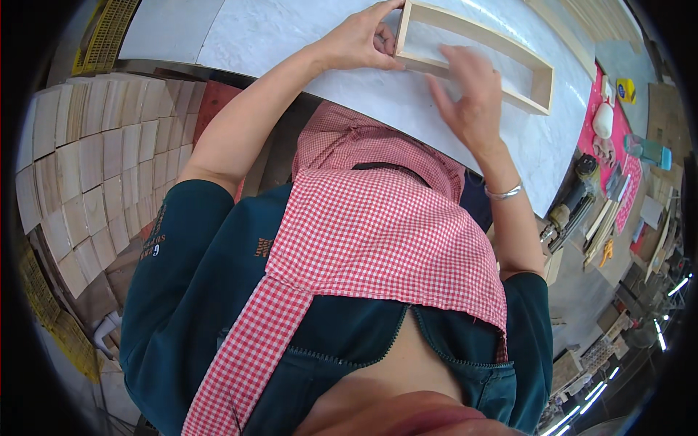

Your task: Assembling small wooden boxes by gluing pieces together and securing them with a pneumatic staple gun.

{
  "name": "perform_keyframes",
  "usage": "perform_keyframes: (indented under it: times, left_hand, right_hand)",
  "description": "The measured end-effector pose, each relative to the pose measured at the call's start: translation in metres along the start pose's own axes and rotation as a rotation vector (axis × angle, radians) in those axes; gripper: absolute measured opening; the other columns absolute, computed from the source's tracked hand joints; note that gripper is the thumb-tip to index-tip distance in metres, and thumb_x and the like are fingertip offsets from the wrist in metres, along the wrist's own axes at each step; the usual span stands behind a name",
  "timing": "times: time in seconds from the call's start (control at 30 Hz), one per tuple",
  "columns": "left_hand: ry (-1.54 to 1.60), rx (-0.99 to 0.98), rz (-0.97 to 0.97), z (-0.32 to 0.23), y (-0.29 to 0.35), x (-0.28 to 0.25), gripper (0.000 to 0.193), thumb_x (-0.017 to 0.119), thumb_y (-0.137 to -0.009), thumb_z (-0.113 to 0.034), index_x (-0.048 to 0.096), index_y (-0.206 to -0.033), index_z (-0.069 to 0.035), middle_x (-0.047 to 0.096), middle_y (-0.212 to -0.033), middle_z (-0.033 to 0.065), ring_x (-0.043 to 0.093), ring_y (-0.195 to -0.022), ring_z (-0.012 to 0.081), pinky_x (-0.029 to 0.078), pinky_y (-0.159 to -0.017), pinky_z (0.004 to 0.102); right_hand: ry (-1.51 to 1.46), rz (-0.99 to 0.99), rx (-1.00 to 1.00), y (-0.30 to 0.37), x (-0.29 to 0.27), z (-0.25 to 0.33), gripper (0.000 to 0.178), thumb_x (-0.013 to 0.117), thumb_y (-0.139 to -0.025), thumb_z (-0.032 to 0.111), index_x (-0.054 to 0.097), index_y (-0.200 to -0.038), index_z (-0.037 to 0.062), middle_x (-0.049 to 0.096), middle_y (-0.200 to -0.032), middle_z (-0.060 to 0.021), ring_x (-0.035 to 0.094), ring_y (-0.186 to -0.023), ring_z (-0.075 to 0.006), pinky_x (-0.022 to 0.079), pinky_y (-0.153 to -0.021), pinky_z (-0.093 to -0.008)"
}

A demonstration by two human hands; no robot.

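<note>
A long, narrow, pale wooden frame (542, 89) with low walls lies on the white marbled tabletop, and the tabletop shows through its middle. My left hand (356, 40) grips the frame's left end, with the fingers curled and the thumb along the near corner. Over the frame's near long wall is my right hand (472, 98), its fingertips blurred by motion. Its thumb and fingers are spread apart, and I see nothing held between them. Whether they touch the wall, I cannot tell. A silver bangle (503, 191) circles my right wrist.
Stacked wooden blocks (94, 167) stand left of the marbled table (276, 36). Wood strips (574, 36) lie at the far right. Past the right edge, a pink cloth (592, 109) holds a white bottle (603, 120); a teal-green container (648, 151) is nearby. Yellow crates (105, 33) are far left.
</note>
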State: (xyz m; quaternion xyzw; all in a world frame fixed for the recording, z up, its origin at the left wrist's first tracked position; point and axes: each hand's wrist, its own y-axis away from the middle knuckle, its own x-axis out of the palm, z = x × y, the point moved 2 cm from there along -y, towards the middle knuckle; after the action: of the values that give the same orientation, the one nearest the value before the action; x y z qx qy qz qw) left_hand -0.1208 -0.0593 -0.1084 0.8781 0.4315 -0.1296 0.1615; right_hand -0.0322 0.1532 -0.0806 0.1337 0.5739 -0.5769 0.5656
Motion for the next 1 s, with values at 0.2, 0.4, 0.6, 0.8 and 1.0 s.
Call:
perform_keyframes:
  times: [0.2, 0.4, 0.6, 0.8, 1.0]
  left_hand:
    - [-0.044, 0.025, 0.007, 0.010, -0.003, 0.001, 0.107, 0.087, -0.074, -0.014, 0.024, -0.159, -0.001, 0.057, -0.126, 0.0202, 0.061, -0.090, 0.0218, 0.053, -0.079, 0.0312]
    - [-0.101, 0.189, -0.073, 0.014, 0.000, 0.000, 0.080, 0.084, -0.079, -0.015, 0.043, -0.146, 0.001, 0.063, -0.116, 0.0173, 0.064, -0.089, 0.0219, 0.054, -0.080, 0.0279]
    - [-0.105, 0.377, -0.188, 0.016, 0.003, 0.006, 0.089, 0.079, -0.079, -0.005, 0.036, -0.157, -0.005, 0.067, -0.110, 0.0170, 0.061, -0.074, 0.0161, 0.055, -0.068, 0.0267]
    - [-0.028, 0.203, -0.169, 0.002, 0.015, 0.007, 0.098, 0.085, -0.075, -0.008, 0.033, -0.157, -0.002, 0.070, -0.107, 0.0158, 0.063, -0.074, 0.0166, 0.056, -0.071, 0.0273]
    - [0.117, -0.003, -0.160, -0.024, 0.018, 0.010, 0.092, 0.087, -0.072, -0.011, 0.042, -0.151, 0.004, 0.071, -0.108, 0.0167, 0.066, -0.083, 0.0189, 0.056, -0.079, 0.0281]
  right_hand:
    - [-0.041, 0.039, -0.148, -0.003, 0.023, 0.027, 0.043, 0.073, -0.087, 0.016, 0.066, -0.130, 0.0146, 0.062, -0.122, -0.0062, 0.061, -0.103, -0.0232, 0.042, -0.096, -0.0375]
    - [-0.041, 0.073, -0.142, -0.002, 0.026, 0.030, 0.043, 0.071, -0.086, 0.012, 0.067, -0.129, 0.0146, 0.062, -0.121, -0.0064, 0.059, -0.106, -0.0225, 0.038, -0.102, -0.0396]
    - [-0.089, 0.107, -0.080, -0.002, 0.014, 0.033, 0.056, 0.074, -0.081, 0.007, 0.064, -0.136, 0.0132, 0.063, -0.129, -0.0090, 0.060, -0.116, -0.0264, 0.040, -0.108, -0.0418]
    - [0.161, -0.364, 0.294, 0.058, -0.078, -0.054, 0.051, 0.075, -0.080, 0.004, 0.063, -0.130, 0.0046, 0.066, -0.127, -0.0144, 0.063, -0.115, -0.0313, 0.049, -0.103, -0.0404]
    - [0.742, -0.132, 0.982, 0.201, -0.190, -0.177, 0.053, 0.077, -0.083, 0.035, 0.064, -0.118, -0.0022, 0.070, -0.110, -0.0234, 0.067, -0.100, -0.0398, 0.052, -0.092, -0.0455]
